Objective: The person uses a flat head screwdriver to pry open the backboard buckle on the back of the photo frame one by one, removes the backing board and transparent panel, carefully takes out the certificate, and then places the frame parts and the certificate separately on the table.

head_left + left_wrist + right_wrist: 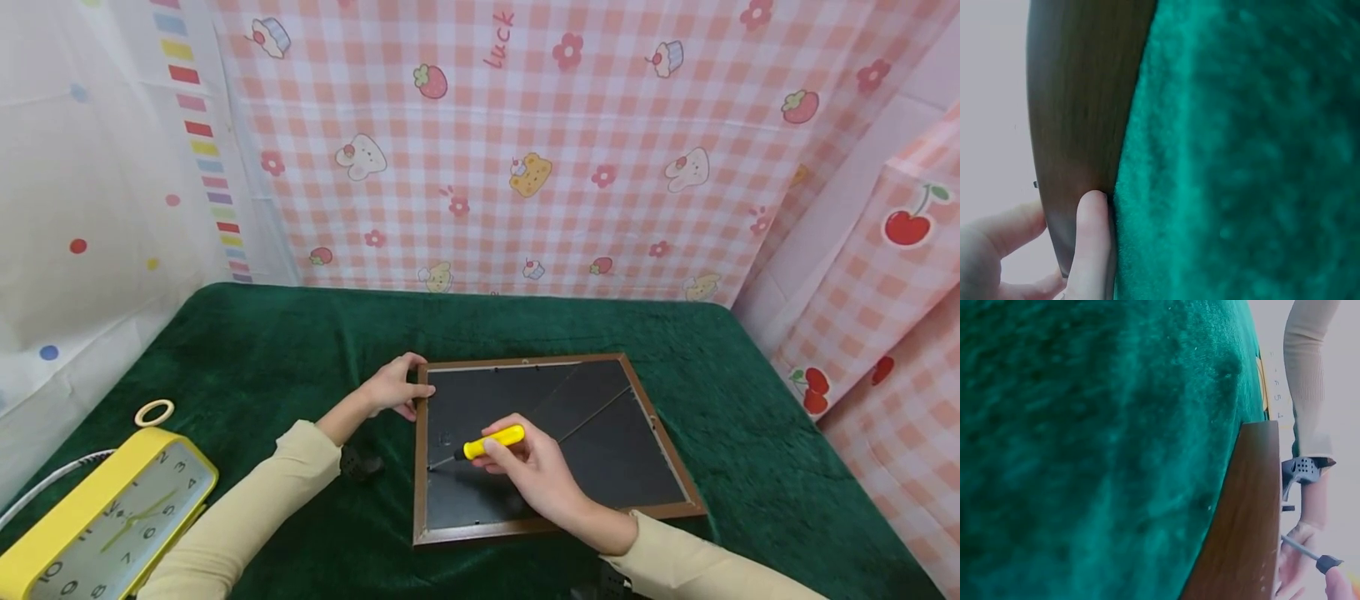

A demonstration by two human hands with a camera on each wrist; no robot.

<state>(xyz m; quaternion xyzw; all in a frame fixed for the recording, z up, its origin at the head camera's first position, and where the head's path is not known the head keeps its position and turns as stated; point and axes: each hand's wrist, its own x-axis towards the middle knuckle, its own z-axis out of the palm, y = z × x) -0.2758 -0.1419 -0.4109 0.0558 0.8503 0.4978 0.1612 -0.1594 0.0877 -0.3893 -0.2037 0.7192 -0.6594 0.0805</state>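
Note:
A brown wooden picture frame (422, 500) lies back side up, showing its black backing board (487, 400). My left hand (392, 386) grips the frame's left side near the far corner, thumb over the rail. In the left wrist view, its fingers (1092, 228) press against the brown side of the rail. A screwdriver with a yellow handle (506, 436) and black collar is held in my right hand (543, 475). Its metal tip meets the small tab at the inner left edge of the frame. The right wrist view shows the screwdriver's shaft (1300, 546) above the frame's edge.
Dark green velvet cloth (300, 350) covers the table. At the near left stands a yellow clock (97, 517), with a cream ring (154, 412) and a white cord (56, 477) beside it. Several small dark tabs line the frame's inner edge, and a thin cord (596, 414) crosses the board.

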